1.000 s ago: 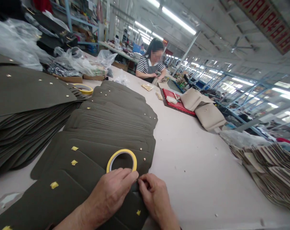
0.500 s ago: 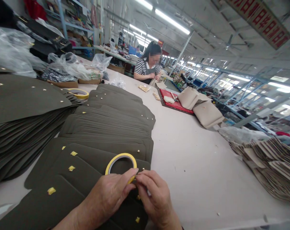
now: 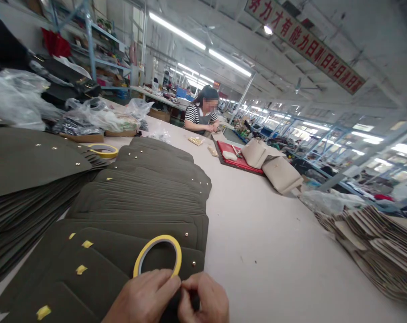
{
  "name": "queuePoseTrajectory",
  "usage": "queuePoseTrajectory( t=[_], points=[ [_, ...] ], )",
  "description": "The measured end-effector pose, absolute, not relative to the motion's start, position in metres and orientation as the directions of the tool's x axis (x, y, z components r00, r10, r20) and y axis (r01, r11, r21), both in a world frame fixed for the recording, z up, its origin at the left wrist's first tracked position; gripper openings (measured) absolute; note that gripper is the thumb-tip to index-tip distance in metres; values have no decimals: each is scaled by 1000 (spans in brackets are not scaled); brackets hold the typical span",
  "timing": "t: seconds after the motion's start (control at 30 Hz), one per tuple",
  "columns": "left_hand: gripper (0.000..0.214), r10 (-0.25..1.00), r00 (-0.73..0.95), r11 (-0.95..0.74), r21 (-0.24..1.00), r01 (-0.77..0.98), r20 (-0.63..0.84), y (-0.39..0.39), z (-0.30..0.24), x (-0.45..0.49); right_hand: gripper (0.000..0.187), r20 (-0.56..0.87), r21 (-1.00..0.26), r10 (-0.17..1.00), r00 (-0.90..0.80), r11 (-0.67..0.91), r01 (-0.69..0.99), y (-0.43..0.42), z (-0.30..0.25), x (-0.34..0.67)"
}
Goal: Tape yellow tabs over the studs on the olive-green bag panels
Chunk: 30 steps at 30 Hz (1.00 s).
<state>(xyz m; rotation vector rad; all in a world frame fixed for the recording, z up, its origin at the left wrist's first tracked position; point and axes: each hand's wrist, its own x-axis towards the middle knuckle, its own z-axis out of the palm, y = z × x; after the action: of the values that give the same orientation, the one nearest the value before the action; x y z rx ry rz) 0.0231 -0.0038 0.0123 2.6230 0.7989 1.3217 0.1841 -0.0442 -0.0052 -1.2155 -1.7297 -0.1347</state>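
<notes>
My left hand grips a roll of yellow tape at its near edge, thumb and fingers closed on it. Close beside it, my right hand is pinched shut right by the left thumb; what lies between its fingertips is too small to make out. Under both hands spread overlapping dark olive panels with small metal studs. Short bits of yellow tape stick to the nearest panels.
Another yellow tape roll lies behind a fanned stack of dark panels at left. Plastic bags stand farther back. Across the table, a person works near a red item and beige pieces. Beige panels are piled at right.
The view has tipped upward, so the hands and panels sit lower in it. My right fingers have curled in tighter beside the left thumb. The tape roll stays in my left hand.
</notes>
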Motion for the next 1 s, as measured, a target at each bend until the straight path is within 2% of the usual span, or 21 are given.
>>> queuePoseTrajectory(
  t=[0.07,0.13,0.2,0.3,0.4,0.5,0.67,0.77,0.83,0.93,1.0],
  points=[
    [32,496,537,-866,338,369,683,-7,10,24,14,506,-708,847,162,300,639,-49,-2,182],
    [29,495,539,-869,366,334,681,-10,8,25,14,183,-912,936,300,48,407,-50,4,186],
    [27,500,539,-865,362,348,678,-11,8,25,19,-39,-974,943,329,-110,200,-48,10,194],
    [28,577,562,-809,319,494,592,-10,8,25,29,-158,-979,939,305,-189,73,-44,14,211],
    [24,643,589,-758,298,580,490,-8,7,25,35,-165,-976,942,292,-199,90,-41,11,218],
    [19,659,604,-749,315,584,448,-8,6,24,32,-127,-963,946,299,-190,189,-40,7,215],
    [18,658,598,-751,330,572,459,-10,2,22,23,72,-862,967,243,-62,504,-36,8,207],
    [19,661,597,-748,339,571,454,-9,1,22,21,166,-775,965,202,1,631,-33,8,207],
    [20,666,591,-743,331,582,454,-9,1,23,14,182,-745,961,210,-5,667,-32,7,208],
    [20,667,594,-740,307,599,449,-10,3,23,24,176,-756,945,274,-48,653,-37,4,213],
    [20,671,604,-736,290,612,430,-10,5,23,15,172,-771,950,262,-36,636,-42,2,216]
  ],
)
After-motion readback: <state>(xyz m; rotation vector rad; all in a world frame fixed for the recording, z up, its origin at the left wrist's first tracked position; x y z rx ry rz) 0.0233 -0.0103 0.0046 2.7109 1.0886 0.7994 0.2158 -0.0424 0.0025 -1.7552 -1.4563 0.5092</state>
